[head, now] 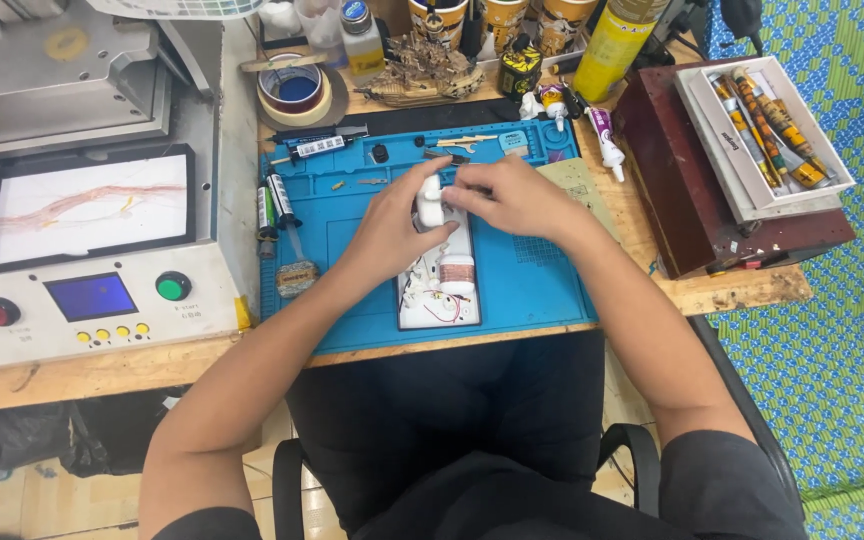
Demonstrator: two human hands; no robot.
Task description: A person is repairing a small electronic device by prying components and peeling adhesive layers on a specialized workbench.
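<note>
- Your left hand (392, 225) pinches the small white part (430, 203) over the opened white device (439, 275) on the blue mat (532, 280).
- Right hand (512, 197) fingers curl at its top; grip unclear.
- Risk: a slip may snag the copper coil (457, 270) and thin wires (440, 306) just below.

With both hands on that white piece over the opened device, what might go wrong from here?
1. The left hand and right hand grip the white part just above the copper coil and thin wires; a slip might snag them.
2. Small screws lie loose on the blue mat; a forearm sweep may scatter them.
</note>
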